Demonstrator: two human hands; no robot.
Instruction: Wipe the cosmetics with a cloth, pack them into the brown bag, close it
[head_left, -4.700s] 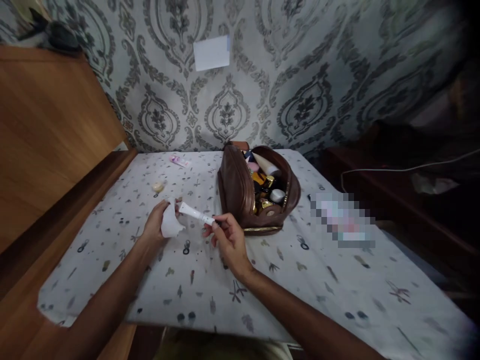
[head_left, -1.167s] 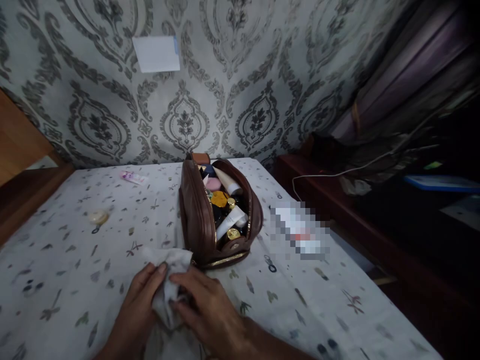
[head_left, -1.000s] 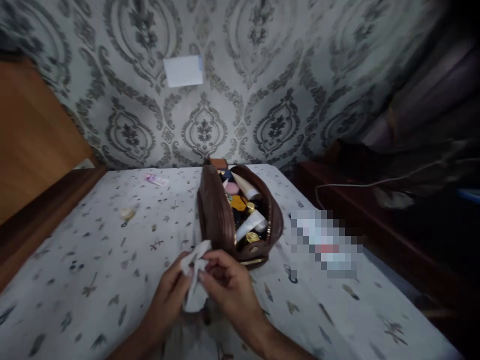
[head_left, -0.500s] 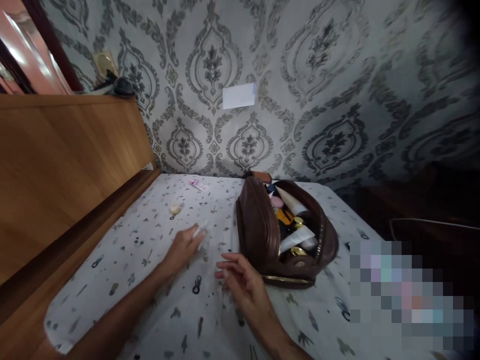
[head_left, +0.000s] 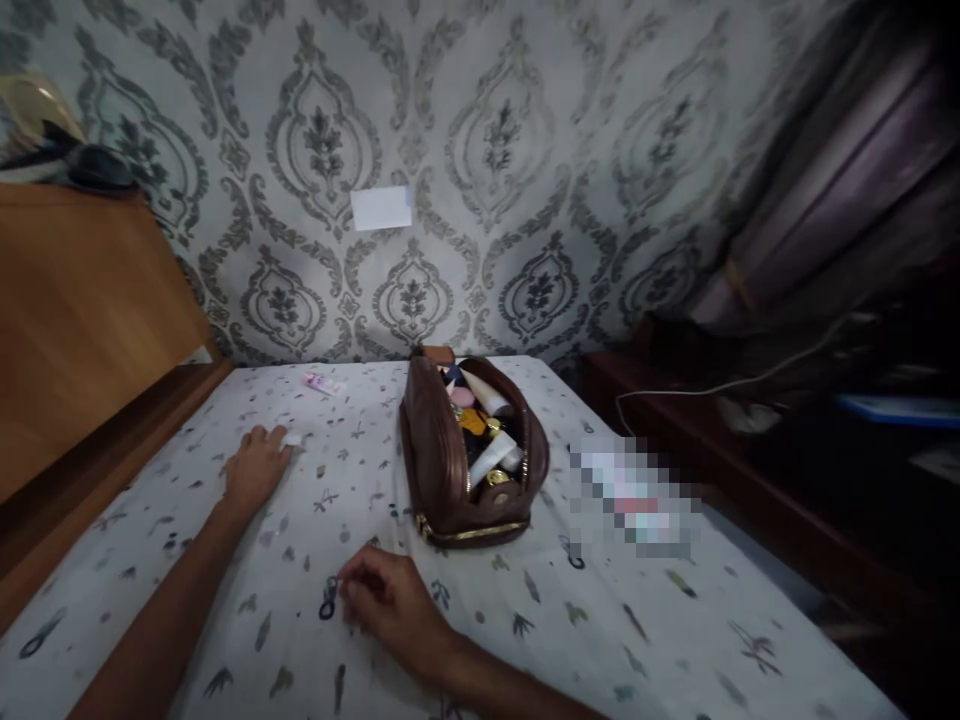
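Note:
My left hand (head_left: 256, 470) reaches out over the printed sheet (head_left: 322, 530) at the left, fingers closed and bent downward. At its fingertips shows a small whitish item (head_left: 291, 440), its kind too small to make out. My right hand (head_left: 390, 600) hovers near the front middle, fingers loosely curled with a gap to the thumb and nothing visible in them. Beyond it stands a brown leather toiletry bag (head_left: 435, 450), unzipped. Inside lie a white tube (head_left: 493, 460), a beige tube (head_left: 484, 392), an orange item (head_left: 472, 422) and gold-capped containers.
A small pink-and-white tube (head_left: 322, 383) lies at the back left. The wooden headboard (head_left: 90, 320) borders the left side, and the patterned wall (head_left: 409, 130) stands behind. At the right, a blurred-out patch (head_left: 634, 500) covers something near the edge. A cable (head_left: 675, 393) runs beyond.
The view has turned right. My left hand moved left and outward with the whitish item, to where the round cream item lay. My right hand drew back from the bag, its fingers curling more.

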